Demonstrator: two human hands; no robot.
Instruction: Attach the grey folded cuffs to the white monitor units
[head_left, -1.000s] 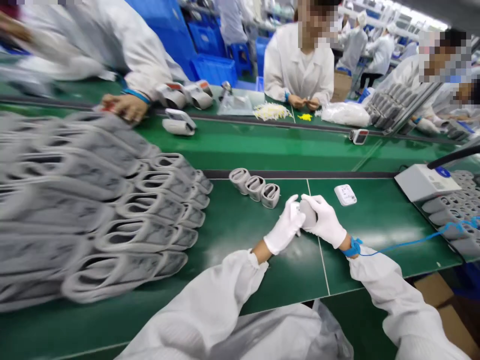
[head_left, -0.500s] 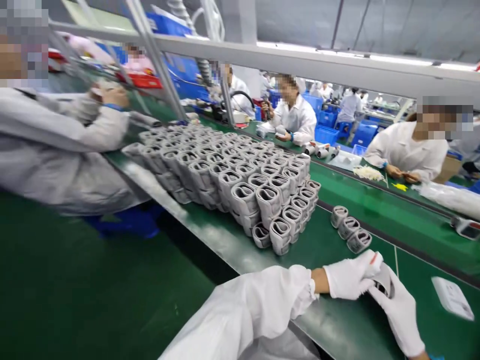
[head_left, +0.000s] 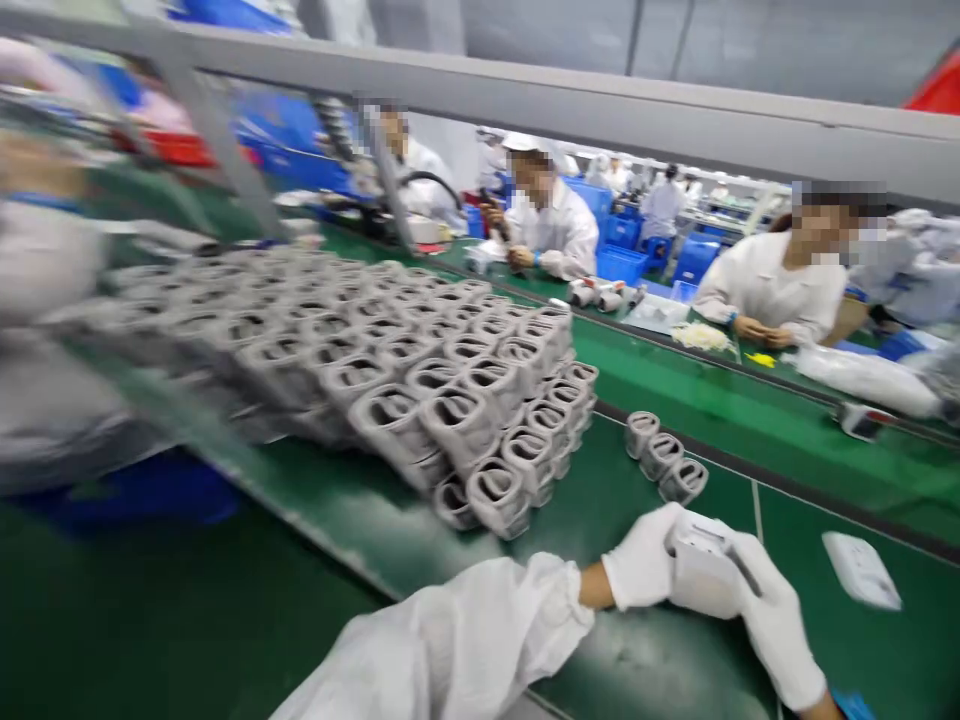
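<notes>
Between my two white-gloved hands is a white wrist blood pressure monitor [head_left: 703, 578], held above the green bench. My left hand [head_left: 643, 560] closes on its left side. Its right side is gripped by my right hand [head_left: 774, 610], with the fingers partly hidden behind it. Just beyond them stand three rolled grey cuffs [head_left: 661, 456] in a short row. A flat white piece [head_left: 861, 570] lies on the bench to the right of my right hand.
A large stacked block of rolled grey cuffs [head_left: 390, 400] fills the bench to the left. A green conveyor [head_left: 720, 400] runs behind, carrying another monitor [head_left: 862, 422]. Co-workers sit across the line, one person [head_left: 780, 285] at the right; a blurred sleeve [head_left: 45, 270] is at far left.
My view has swung so the scene is shifted left and lower. The monitor in my hands has turned, from its curved cuff side showing to its white case facing me.
</notes>
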